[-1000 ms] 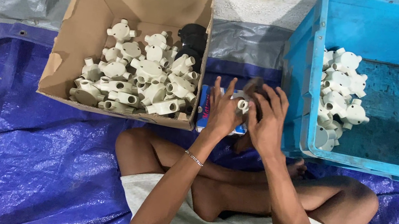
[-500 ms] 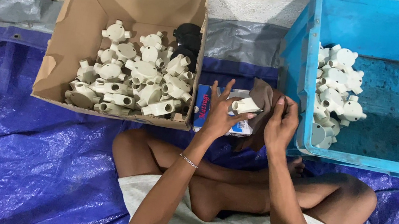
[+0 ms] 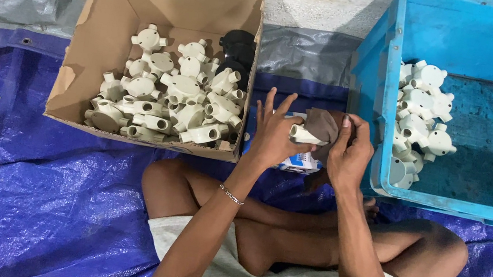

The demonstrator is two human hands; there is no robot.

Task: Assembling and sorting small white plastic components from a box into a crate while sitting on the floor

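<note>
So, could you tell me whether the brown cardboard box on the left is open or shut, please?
Open. The brown cardboard box has its top uncovered, and the cream plastic pipe fittings piled inside show plainly from above.

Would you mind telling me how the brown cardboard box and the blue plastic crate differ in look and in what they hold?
The brown cardboard box has worn, torn flaps; the blue plastic crate has rigid, whole walls. The box is nearly covered by cream plastic pipe fittings, with a few black parts in its far corner; the crate holds a smaller cluster of cream fittings at one side, with bare floor beyond. Both rest on the blue tarpaulin.
</note>
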